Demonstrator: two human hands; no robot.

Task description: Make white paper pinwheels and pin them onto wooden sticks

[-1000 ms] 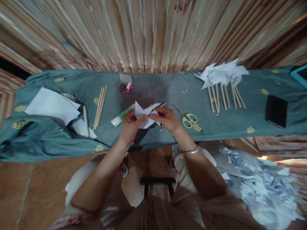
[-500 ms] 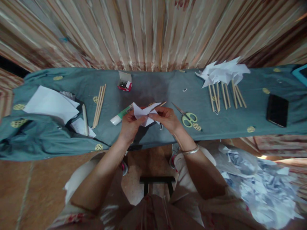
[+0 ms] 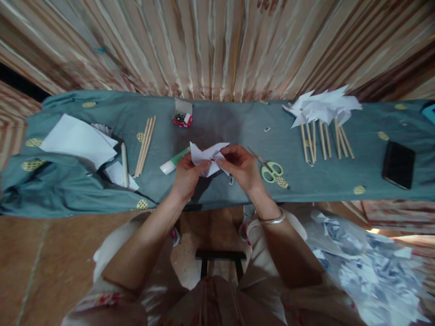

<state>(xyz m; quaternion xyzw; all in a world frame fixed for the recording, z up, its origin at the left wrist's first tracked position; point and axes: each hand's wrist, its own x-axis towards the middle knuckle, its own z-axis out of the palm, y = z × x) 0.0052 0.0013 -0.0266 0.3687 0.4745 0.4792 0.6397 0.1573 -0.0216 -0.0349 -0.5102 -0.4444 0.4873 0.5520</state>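
Observation:
A white paper pinwheel (image 3: 212, 168) is held between my two hands, above the front part of the table. Pinching its left side is my left hand (image 3: 187, 175), with the thumb near the middle. My right hand (image 3: 240, 165) grips the right side, its thumb also close to the centre. A small dark pin head (image 3: 212, 160) shows at the pinwheel's centre, between the thumbs. Partly behind my left hand lies a green and white glue stick (image 3: 172, 163). Scissors with pale green handles (image 3: 272, 171) rest just right of my right hand.
A small red box of pins (image 3: 182, 118) stands open at the back. Wooden sticks (image 3: 145, 147) and white paper sheets (image 3: 79, 142) lie left. Finished pinwheels on sticks (image 3: 322, 107) and a black phone (image 3: 398, 165) are right. A plastic bag of paper scraps (image 3: 370, 267) sits below.
My thumbs have shifted apart a little, and the pin head at the pinwheel's centre now shows. The stick tip seen beyond my right fingers is now out of sight. The whole view has shifted slightly.

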